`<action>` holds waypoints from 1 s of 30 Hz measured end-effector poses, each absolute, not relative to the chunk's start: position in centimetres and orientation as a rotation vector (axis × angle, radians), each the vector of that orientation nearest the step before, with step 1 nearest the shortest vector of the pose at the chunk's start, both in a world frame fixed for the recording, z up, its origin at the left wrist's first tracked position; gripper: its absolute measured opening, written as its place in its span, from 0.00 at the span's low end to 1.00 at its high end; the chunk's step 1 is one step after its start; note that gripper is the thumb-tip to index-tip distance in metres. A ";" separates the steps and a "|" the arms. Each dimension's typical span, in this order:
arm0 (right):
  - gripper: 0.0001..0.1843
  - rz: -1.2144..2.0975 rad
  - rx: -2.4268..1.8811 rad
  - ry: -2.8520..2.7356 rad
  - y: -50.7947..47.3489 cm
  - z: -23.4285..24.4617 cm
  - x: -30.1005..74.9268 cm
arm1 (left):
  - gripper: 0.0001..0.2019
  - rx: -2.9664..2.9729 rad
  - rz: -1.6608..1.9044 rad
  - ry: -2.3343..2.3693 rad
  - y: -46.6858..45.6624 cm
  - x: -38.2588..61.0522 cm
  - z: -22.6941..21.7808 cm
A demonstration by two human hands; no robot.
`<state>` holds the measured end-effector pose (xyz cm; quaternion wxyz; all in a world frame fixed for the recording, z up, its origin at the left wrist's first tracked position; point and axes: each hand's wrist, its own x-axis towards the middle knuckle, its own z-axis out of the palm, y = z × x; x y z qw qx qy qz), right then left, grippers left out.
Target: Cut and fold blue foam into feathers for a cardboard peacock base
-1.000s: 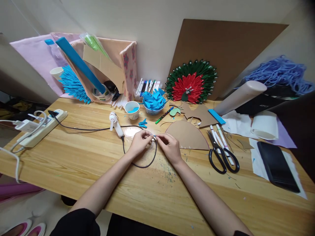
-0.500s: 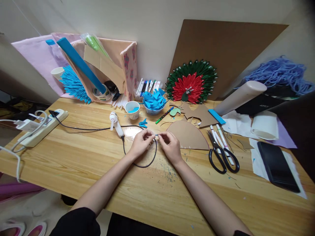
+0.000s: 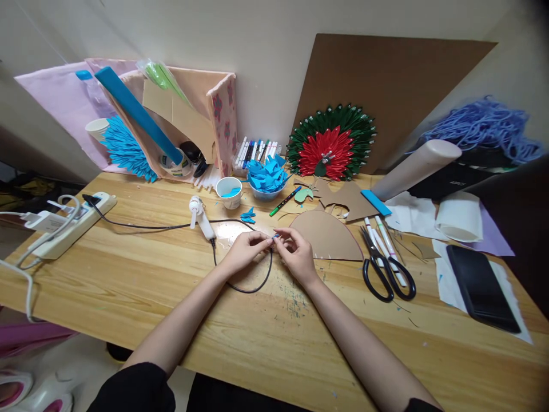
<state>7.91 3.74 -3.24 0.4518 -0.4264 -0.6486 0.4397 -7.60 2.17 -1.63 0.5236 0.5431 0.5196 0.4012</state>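
My left hand [image 3: 247, 250] and my right hand [image 3: 295, 254] meet above the table, fingertips pinched on a small blue ribbon piece [image 3: 275, 235]. Most of the piece is hidden by the fingers. Just behind my left hand lie a few folded blue petals [image 3: 247, 215]. To the left stands a white glue gun [image 3: 201, 220], its black cord looping under my hands. A bowl of blue ribbon pieces [image 3: 268, 175] and a paper cup [image 3: 229, 193] with blue pieces sit further back. Right of my hands lies a rounded cardboard piece [image 3: 328, 236].
Black-handled scissors [image 3: 388, 274] and markers lie at the right, near a black phone [image 3: 482, 286]. A red and green petal fan [image 3: 330, 146] leans at the back. A power strip [image 3: 72, 226] is at the left, with the cord [image 3: 141, 227] crossing the table.
Both hands stay together; the fingers have shifted slightly around the blue piece, the right fingers now reaching over it. The whole view has moved slightly.
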 end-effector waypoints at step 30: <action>0.06 1.169 -1.057 -1.604 4.3 -3.7 8.1 | 0.13 1.257 1.032 1.351 2.1 -7.3 -2.0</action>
